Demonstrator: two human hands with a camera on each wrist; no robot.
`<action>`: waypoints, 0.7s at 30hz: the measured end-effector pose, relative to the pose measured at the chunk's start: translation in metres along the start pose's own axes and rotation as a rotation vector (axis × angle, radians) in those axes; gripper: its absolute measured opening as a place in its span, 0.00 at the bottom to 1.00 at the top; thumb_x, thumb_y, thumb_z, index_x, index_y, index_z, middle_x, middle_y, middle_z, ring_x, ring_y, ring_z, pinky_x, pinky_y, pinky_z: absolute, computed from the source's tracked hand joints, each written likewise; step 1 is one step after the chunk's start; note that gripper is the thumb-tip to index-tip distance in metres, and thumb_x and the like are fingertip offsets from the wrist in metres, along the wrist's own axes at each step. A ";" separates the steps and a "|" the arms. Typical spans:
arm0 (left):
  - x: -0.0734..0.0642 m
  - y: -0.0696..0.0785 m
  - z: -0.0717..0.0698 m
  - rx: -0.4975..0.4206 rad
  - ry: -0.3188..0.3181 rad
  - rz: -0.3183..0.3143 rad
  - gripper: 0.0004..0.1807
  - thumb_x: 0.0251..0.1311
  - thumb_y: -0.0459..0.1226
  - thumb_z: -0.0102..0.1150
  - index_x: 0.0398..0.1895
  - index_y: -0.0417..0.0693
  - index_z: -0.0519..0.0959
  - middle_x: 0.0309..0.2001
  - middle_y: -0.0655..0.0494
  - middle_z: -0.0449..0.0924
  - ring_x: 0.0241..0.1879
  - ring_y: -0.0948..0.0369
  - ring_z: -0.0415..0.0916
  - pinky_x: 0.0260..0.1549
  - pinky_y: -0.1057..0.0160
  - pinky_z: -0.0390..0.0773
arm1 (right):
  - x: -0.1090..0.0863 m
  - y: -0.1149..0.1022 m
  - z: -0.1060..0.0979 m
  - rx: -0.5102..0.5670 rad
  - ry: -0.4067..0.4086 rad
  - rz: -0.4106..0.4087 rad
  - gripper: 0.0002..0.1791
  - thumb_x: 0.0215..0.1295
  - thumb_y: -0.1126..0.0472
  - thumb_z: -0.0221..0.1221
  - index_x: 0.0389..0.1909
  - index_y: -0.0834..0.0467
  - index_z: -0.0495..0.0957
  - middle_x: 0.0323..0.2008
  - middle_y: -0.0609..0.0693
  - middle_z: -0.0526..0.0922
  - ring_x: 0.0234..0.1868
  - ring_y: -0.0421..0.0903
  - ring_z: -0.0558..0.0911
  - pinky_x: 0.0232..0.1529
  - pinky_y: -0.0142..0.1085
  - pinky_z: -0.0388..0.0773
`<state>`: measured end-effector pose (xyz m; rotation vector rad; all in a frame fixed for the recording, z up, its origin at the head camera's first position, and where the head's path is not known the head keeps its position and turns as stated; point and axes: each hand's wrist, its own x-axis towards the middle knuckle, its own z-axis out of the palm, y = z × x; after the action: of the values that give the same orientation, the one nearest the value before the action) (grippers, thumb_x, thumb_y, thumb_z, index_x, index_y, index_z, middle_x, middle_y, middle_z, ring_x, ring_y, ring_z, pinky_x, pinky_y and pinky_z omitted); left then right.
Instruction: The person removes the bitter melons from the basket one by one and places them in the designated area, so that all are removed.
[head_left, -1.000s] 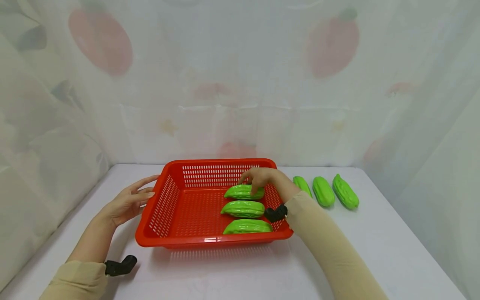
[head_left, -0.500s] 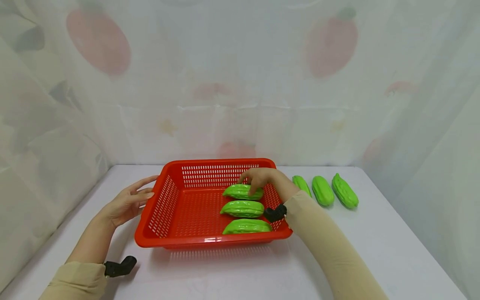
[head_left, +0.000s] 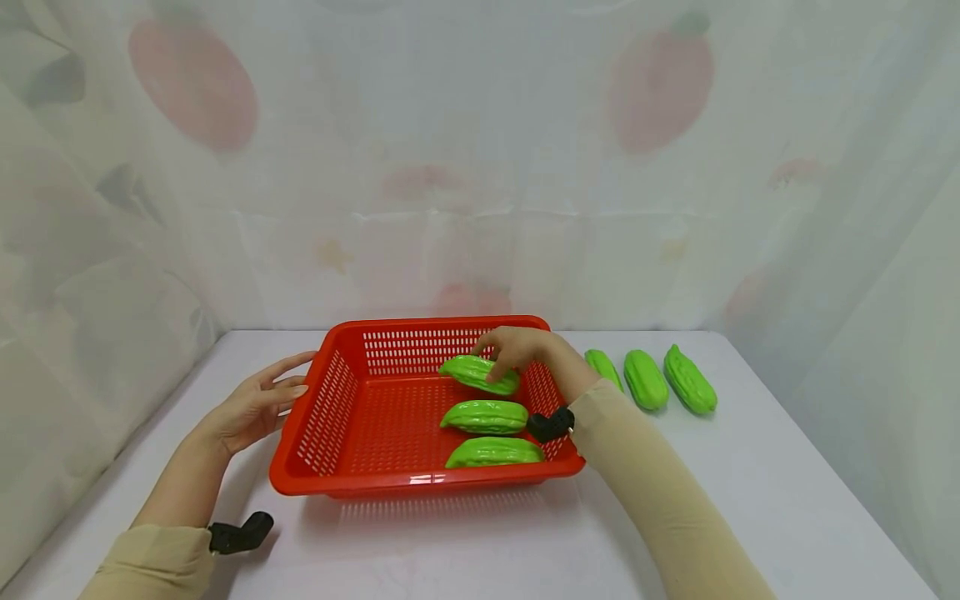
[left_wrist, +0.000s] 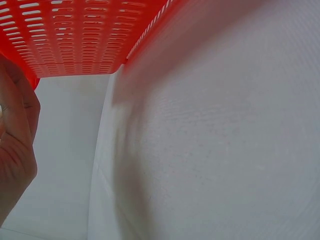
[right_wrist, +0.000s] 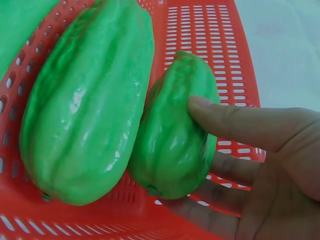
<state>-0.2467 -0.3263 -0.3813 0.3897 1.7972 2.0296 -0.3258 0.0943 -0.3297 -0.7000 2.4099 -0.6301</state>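
My right hand [head_left: 517,348] grips a green bitter melon [head_left: 472,372] inside the red plastic basket [head_left: 429,482]. In the right wrist view the thumb [right_wrist: 225,120] lies on this bitter melon's upper side and the fingers are partly hidden behind it. Nearer the basket's front lie two more bitter melons, a middle one [head_left: 486,417] and a front one [head_left: 495,452], both pointing left. At the basket's left rim is my left hand [head_left: 255,408], its fingers fairly straight and the fingertips right at the rim. The left wrist view shows that hand [left_wrist: 17,130] beside the slotted basket wall.
On the white table [head_left: 750,492], right of the basket, lie three more bitter melons: one [head_left: 602,367] partly hidden by the right arm, a middle one [head_left: 646,380] and a right one [head_left: 689,380]. A pale fruit-print curtain [head_left: 480,167] stands behind the table.
The bitter melon in my right hand has risen a little and moved left, and now tilts with its pointed end up. The left hand and basket stay in place.
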 end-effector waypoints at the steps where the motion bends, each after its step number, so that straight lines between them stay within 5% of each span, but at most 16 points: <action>1: 0.000 0.000 0.000 -0.001 0.000 -0.001 0.25 0.74 0.32 0.42 0.71 0.61 0.62 0.49 0.64 0.84 0.45 0.65 0.85 0.45 0.61 0.85 | -0.001 -0.001 0.000 0.012 0.000 0.001 0.32 0.63 0.60 0.65 0.69 0.53 0.68 0.65 0.58 0.73 0.64 0.54 0.75 0.44 0.35 0.82; 15: -0.001 0.000 -0.001 -0.008 -0.011 0.002 0.26 0.75 0.31 0.41 0.71 0.61 0.61 0.50 0.64 0.85 0.45 0.65 0.86 0.45 0.61 0.85 | -0.003 -0.010 -0.006 0.204 0.042 0.027 0.33 0.62 0.59 0.66 0.68 0.53 0.68 0.64 0.58 0.74 0.60 0.52 0.78 0.45 0.41 0.85; 21: 0.000 0.000 -0.002 -0.011 -0.025 0.006 0.26 0.75 0.31 0.40 0.72 0.60 0.61 0.50 0.64 0.85 0.45 0.65 0.86 0.45 0.61 0.85 | -0.009 -0.013 -0.011 0.232 0.065 0.021 0.34 0.63 0.57 0.65 0.69 0.55 0.66 0.63 0.59 0.74 0.50 0.47 0.79 0.40 0.38 0.84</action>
<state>-0.2473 -0.3280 -0.3818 0.4158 1.7719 2.0293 -0.3219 0.0929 -0.3117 -0.5637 2.3487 -0.9188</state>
